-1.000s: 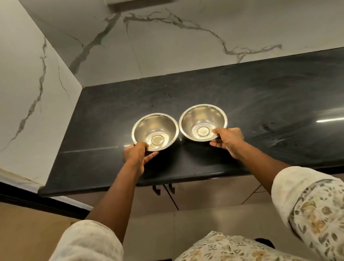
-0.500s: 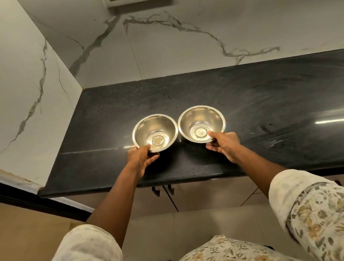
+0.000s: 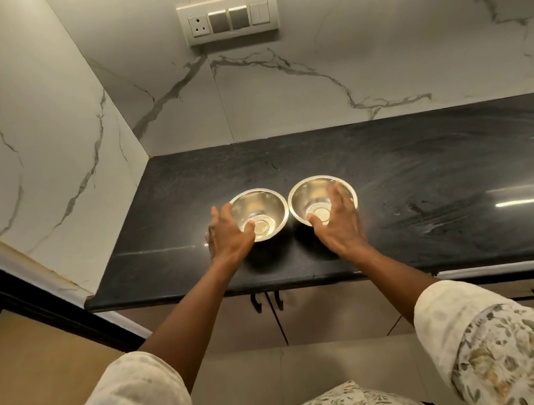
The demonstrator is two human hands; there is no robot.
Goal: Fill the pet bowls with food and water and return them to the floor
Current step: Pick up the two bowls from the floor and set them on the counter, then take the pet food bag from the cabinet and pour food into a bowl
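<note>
Fingers [image 3: 215, 215] of both hands are spread straight, holding nothing: the left hand [image 3: 229, 237] overlaps the left bowl [image 3: 268, 207], the right hand [image 3: 340, 224] the right bowl [image 3: 311, 194]; both bowls stand side by side on the black surface [image 3: 425, 161].

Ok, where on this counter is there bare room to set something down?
Widest bare stretch: the black countertop right of the right bowl. Also bare: the strip between the bowls and the marble back wall, and a narrower patch left of the left bowl. Crowded: front centre, left hand and right hand over the bowls.
</note>
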